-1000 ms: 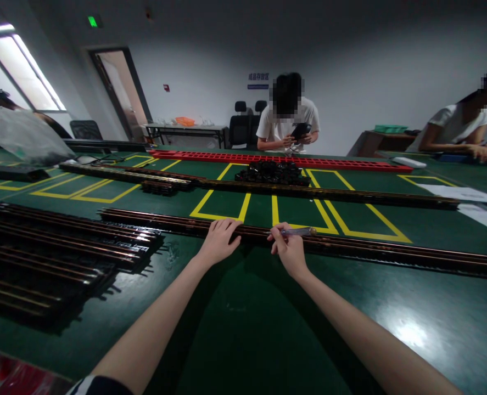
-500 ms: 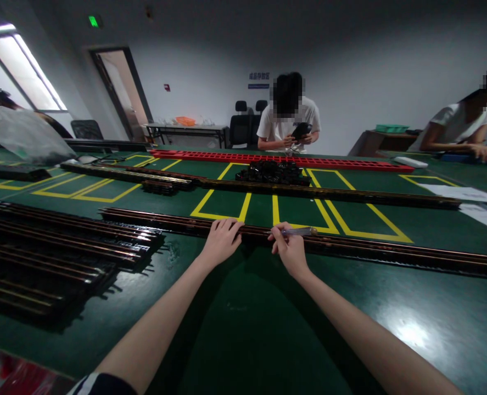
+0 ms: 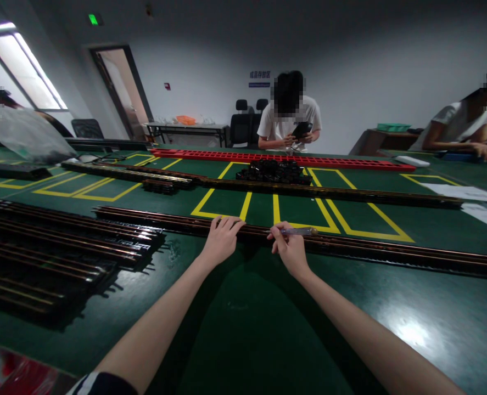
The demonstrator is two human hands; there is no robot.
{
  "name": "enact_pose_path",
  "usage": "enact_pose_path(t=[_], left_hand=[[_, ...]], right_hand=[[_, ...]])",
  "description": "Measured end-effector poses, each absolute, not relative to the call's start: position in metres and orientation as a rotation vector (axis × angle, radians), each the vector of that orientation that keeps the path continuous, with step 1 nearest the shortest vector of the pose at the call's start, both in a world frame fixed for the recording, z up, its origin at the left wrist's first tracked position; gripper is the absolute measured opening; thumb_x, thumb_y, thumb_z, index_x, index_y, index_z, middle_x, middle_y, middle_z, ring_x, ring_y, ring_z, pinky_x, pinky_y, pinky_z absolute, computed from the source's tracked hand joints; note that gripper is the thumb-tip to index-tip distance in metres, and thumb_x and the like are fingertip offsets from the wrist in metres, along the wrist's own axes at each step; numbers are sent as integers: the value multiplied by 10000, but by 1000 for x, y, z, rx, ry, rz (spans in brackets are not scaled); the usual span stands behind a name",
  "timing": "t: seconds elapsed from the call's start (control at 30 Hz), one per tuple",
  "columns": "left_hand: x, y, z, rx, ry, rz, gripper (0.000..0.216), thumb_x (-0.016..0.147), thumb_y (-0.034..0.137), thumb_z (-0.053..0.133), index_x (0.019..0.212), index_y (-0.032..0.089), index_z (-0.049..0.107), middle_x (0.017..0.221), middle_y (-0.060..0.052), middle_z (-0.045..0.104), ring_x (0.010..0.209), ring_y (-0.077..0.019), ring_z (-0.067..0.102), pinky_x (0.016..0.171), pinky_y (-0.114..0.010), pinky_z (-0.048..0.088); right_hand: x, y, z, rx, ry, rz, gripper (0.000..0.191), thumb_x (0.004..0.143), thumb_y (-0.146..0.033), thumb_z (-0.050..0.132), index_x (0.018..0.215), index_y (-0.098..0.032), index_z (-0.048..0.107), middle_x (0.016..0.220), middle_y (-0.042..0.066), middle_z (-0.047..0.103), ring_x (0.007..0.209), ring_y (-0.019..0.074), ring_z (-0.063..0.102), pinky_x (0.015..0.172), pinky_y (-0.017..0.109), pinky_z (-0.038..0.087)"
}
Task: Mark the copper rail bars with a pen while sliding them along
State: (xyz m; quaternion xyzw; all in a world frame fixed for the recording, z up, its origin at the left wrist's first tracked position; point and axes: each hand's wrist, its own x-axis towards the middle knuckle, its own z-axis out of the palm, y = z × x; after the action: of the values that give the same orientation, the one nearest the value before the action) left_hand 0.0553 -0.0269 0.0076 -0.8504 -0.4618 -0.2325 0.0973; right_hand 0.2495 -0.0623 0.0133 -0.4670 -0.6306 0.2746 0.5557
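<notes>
A long black rail (image 3: pixel 370 251) with copper-coloured strips lies across the table in front of me. My left hand (image 3: pixel 222 241) is closed over it, fingertips on the far side. Just to the right, my right hand (image 3: pixel 289 248) pinches a pen-like tool (image 3: pixel 298 231) with a see-through purplish barrel and a brownish end. The tool lies nearly level and its other end points left, low over the rail. Whether that tip touches the rail I cannot make out, as my fingers cover it.
Several similar black rails (image 3: pixel 54 247) lie bundled at the left. Beyond are another long rail (image 3: pixel 350 195), a heap of black parts (image 3: pixel 273 173) and a red slotted strip (image 3: pixel 342 160). Papers (image 3: pixel 465 192) lie at the right. A person (image 3: pixel 312 118) across the table holds a dark object.
The rail under my hands has slid slightly to the left. My left hand still grips it, and my right hand keeps the tool almost in the same spot.
</notes>
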Motion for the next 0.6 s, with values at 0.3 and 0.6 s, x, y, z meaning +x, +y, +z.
enact_pose_path(t=[0.3,0.6], left_hand=[[54,-27,7,-2452,-1365,-732,472,780,0,375,1124,234,599,1164,-51,634,1119,-234,533,1030,-470,291],[51,-24,7,-2527,-1415,-819,495,738,-42,340,1066,213,610,1133,-57,634,1101,-212,540,1000,-429,351]], right_hand=[[250,-61,11,-1084,-1506,662,362,866,-544,474,774,-198,528,670,14,610,423,99,531,377,215,419],[249,-62,13,-1085,-1496,670,385,845,-575,481,759,-204,530,663,16,608,420,111,537,375,229,428]])
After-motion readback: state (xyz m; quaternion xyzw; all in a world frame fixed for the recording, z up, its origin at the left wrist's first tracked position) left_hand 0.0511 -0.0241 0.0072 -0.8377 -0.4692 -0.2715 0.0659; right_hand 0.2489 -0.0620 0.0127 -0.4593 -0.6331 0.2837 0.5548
